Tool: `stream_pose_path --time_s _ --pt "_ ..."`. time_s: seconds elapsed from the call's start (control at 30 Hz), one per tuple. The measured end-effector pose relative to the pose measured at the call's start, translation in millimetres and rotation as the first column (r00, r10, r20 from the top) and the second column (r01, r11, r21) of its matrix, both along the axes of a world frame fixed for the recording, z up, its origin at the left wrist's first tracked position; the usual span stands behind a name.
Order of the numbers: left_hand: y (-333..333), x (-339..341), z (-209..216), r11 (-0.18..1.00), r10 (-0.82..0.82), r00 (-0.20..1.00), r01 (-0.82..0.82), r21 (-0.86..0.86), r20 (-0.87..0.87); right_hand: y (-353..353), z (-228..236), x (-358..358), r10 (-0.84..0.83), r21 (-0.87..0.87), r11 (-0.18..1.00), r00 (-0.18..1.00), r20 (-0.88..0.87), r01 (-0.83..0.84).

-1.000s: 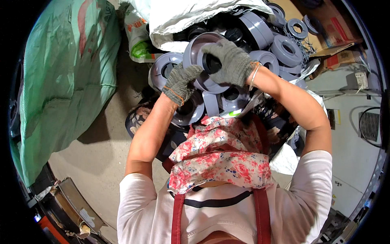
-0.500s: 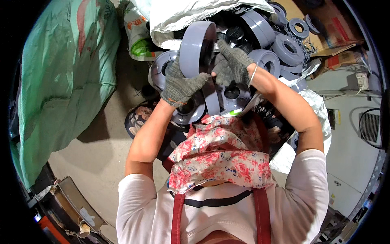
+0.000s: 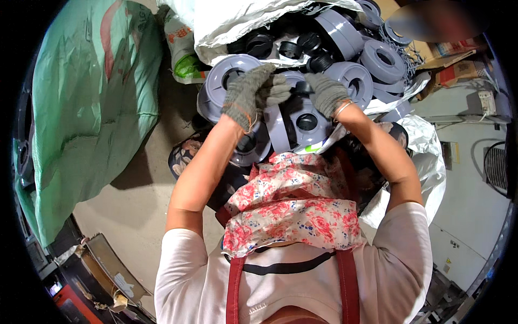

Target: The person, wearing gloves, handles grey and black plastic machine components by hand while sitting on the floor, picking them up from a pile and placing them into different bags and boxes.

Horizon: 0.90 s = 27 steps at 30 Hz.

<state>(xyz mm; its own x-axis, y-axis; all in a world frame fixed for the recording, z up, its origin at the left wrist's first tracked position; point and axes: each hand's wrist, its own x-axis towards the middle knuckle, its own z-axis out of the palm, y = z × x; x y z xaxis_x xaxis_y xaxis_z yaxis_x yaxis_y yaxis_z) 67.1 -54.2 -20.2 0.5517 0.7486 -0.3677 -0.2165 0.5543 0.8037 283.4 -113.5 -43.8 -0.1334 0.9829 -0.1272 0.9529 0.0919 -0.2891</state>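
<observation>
Both my hands wear grey knitted gloves over a heap of grey plastic rings. My left hand (image 3: pixel 253 93) is open, fingers stretched to the right, and covers part of a wide grey ring (image 3: pixel 215 81) at the left of the heap. Facing it, my right hand (image 3: pixel 327 94) is closed on a small black cap (image 3: pixel 303 88) at its fingertips; the cap is slightly blurred. Below the hands a grey ring with a black centre (image 3: pixel 307 122) lies near my lap, next to a grey ring standing on edge (image 3: pixel 276 129).
Beyond my hands a white woven sack (image 3: pixel 232 27) lies open with several black caps (image 3: pixel 259 46) at its mouth. More grey rings (image 3: pixel 383 59) are piled at right. A green sack (image 3: pixel 97 108) stands at left, a pale metal cabinet (image 3: pixel 464 200) at right. The upper right corner is blurred.
The grey ring that both hands held raised is no longer between them. My left hand has opened and shifted slightly right; a small black cap now shows at my right fingertips.
</observation>
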Motion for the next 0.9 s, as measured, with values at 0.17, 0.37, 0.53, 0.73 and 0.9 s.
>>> stream_pose_path --time_s 0.17,0.37,0.53,0.73,0.9 --pt "0.9 94.0 -49.5 0.843 0.047 0.959 -0.189 -0.504 -0.280 -27.3 41.3 14.8 -0.342 0.128 0.879 0.795 -0.501 0.460" --pt "35.4 113.2 -127.1 0.802 0.235 0.944 -0.323 -0.502 -0.231 -55.9 29.8 40.2 -0.302 0.237 0.833 0.769 -0.563 0.501" --pt "13.9 105.2 -77.2 0.807 0.336 0.941 -0.314 -0.500 -0.050 -60.0 37.9 43.7 -0.445 0.128 0.774 0.677 -0.586 0.620" --pt "-17.6 86.6 13.1 0.887 0.315 0.948 -0.279 -0.367 0.039 -41.8 13.2 48.4 -0.246 0.503 0.752 0.889 -0.386 0.427" --pt "-34.5 37.8 16.9 0.927 0.235 0.968 -0.194 -0.322 0.093 -25.4 58.8 11.6 -0.128 0.470 0.815 0.897 -0.424 0.339"
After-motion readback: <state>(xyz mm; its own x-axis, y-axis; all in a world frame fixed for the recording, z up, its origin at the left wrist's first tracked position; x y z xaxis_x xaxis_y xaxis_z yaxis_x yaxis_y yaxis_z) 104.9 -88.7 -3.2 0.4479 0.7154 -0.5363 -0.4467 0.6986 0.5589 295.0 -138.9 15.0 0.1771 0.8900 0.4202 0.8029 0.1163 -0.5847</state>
